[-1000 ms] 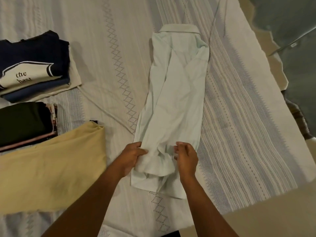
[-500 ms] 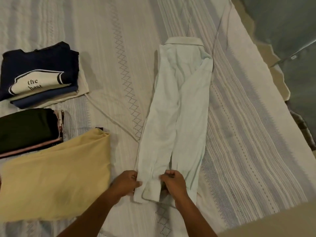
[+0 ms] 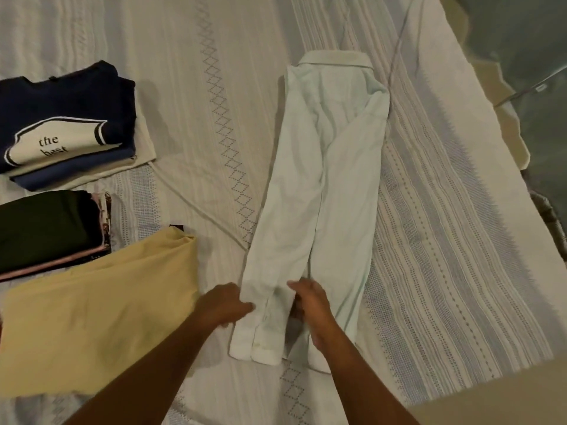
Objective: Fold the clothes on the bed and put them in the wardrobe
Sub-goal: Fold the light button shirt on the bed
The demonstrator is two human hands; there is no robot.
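Together, L/R hands (image 3: 225, 305) (image 3: 310, 305) pinch long, soft shirt (image 3: 322, 179).

Pale patterned bed (image 3: 214, 87), grey-green floor (image 3: 527, 41) beside

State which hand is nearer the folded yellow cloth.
Left. The left hand sits just beside the yellow cloth; the right hand lies farther off, on the pale shirt.

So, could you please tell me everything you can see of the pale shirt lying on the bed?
The pale shirt is mint-white, cotton-looking, long-sleeved, lying flat on the patterned bedsheet, collar at the far end. Its sides are folded in, both sleeves laid down the middle, cuffs nearest the person. The left hand grips its left edge, the right hand its middle.
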